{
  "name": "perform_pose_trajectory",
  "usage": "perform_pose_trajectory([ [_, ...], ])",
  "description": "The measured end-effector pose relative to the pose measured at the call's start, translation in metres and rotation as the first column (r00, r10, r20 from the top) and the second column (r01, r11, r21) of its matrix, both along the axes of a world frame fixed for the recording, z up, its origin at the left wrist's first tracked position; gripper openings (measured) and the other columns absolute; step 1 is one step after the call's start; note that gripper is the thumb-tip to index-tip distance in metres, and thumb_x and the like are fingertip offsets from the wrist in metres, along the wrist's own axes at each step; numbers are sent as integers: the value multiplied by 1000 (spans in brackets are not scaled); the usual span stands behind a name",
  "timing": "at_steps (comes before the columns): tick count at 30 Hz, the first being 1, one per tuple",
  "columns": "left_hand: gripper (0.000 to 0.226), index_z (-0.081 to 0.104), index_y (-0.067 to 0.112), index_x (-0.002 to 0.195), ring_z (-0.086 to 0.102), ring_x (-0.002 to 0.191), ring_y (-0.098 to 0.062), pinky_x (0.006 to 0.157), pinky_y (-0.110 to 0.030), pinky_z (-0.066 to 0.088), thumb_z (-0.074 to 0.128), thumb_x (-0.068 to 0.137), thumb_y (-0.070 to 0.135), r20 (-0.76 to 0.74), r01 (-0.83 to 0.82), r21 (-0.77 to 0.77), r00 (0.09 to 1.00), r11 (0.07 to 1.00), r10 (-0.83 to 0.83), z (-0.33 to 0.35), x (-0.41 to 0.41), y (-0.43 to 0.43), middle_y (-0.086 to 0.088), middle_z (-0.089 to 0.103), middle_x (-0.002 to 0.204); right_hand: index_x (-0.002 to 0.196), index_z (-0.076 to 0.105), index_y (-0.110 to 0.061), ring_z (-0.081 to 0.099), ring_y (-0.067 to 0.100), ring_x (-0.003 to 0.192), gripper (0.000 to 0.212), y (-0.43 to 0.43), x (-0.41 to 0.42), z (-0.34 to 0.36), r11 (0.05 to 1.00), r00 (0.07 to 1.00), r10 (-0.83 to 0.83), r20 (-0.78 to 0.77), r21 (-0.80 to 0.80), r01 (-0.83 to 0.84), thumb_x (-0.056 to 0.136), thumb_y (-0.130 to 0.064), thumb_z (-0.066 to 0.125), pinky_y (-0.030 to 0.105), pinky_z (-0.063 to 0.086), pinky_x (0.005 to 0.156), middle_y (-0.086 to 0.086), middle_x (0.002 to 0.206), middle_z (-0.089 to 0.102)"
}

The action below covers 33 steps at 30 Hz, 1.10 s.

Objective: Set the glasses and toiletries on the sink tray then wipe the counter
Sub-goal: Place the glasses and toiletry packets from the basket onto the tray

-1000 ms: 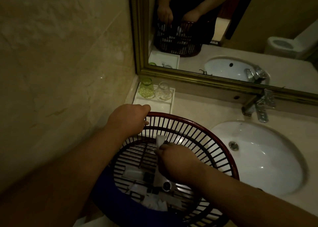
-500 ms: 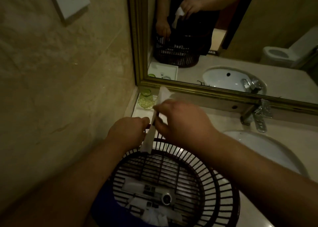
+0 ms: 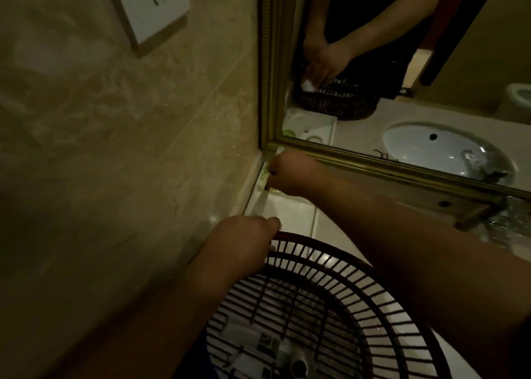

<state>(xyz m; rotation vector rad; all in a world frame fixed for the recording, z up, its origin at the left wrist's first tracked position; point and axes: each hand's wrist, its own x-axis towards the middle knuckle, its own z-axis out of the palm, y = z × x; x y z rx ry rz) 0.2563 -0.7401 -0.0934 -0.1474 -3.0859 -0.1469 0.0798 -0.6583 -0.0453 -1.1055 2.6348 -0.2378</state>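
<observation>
My left hand (image 3: 241, 243) grips the rim of a dark red slatted basket (image 3: 330, 307) that holds several white toiletry packets (image 3: 253, 347). My right hand (image 3: 290, 174) reaches over the white tray (image 3: 290, 212) in the corner by the wall, pinching a long white packet (image 3: 257, 203) whose lower end slants down along the tray's left edge. A bit of the green glass (image 3: 264, 176) shows just left of my right hand; the rest of it is hidden. The clear glass is hidden behind my hand.
A gold-framed mirror (image 3: 373, 160) runs along the back of the counter. A chrome tap (image 3: 502, 215) is at the far right. The tiled wall with a white socket plate (image 3: 149, 5) stands close on the left. A blue thing lies under the basket.
My right hand has moved from above the basket rim forward to the tray corner, carrying the white packet with it. My view has swung left. My left hand stays on the rim.
</observation>
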Motion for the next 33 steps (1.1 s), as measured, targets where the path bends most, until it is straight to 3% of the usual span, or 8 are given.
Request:
perform_pose_trajectory([
  [4,26,50,27,100,56,59,-16,48,-26,33,72,86,31,11,27,61,1000,998,-28,-2,-1,-2,3,63,80,108,72,-8,65,29,103,25,-31,-20,-64,988,981,-10,193,152,-19,94,-27,65,29,41,74,10,107,69],
  [8,34,37,31,105,42,62,-11,48,-26,20,67,88,32,19,-4,86,1000,996,2,-1,-1,-3,6,62,87,113,72,-7,67,33,107,30,-57,-31,-111,974,926,-76,369,228,-10,90,-27,71,30,47,65,15,115,71],
  [12,33,42,31,99,35,60,-10,46,-23,11,71,83,28,-13,1,107,1000,994,0,1,1,0,6,61,80,136,60,-4,63,31,111,48,-68,-29,-136,935,903,8,429,317,-159,101,-37,59,30,44,74,16,138,59],
  [16,32,50,26,99,48,60,-17,53,-27,25,76,79,25,-11,8,82,1000,997,-7,3,2,0,4,63,80,139,58,-7,59,32,121,48,-72,-29,-146,916,881,55,470,327,-232,102,-37,59,31,53,70,14,146,51],
  [19,30,51,26,99,48,61,-16,50,-25,20,74,81,25,1,8,97,1000,995,-8,3,3,0,5,63,83,145,52,-6,55,33,127,54,-67,-29,-143,908,885,64,461,342,-243,103,-39,57,38,54,94,15,151,46],
  [22,30,46,30,101,38,64,-12,47,-24,13,71,85,27,22,-10,97,1000,995,8,1,-2,0,5,63,89,155,41,-16,52,34,130,58,-58,-27,-124,930,888,53,457,301,-210,103,-34,58,41,55,96,12,158,39],
  [27,26,47,24,100,60,67,-21,52,-29,34,69,89,30,-4,39,35,999,999,-39,0,0,0,0,63,85,131,67,-15,60,26,120,35,-29,-13,-62,995,973,38,228,77,-57,101,-27,56,34,49,95,9,135,63],
  [33,26,54,21,101,63,66,-21,52,-31,47,73,85,30,-35,29,14,999,999,-28,1,2,2,0,65,83,92,68,-23,60,17,71,13,45,52,14,930,996,-32,-83,-368,-1,90,-29,57,37,53,63,-3,80,65],
])
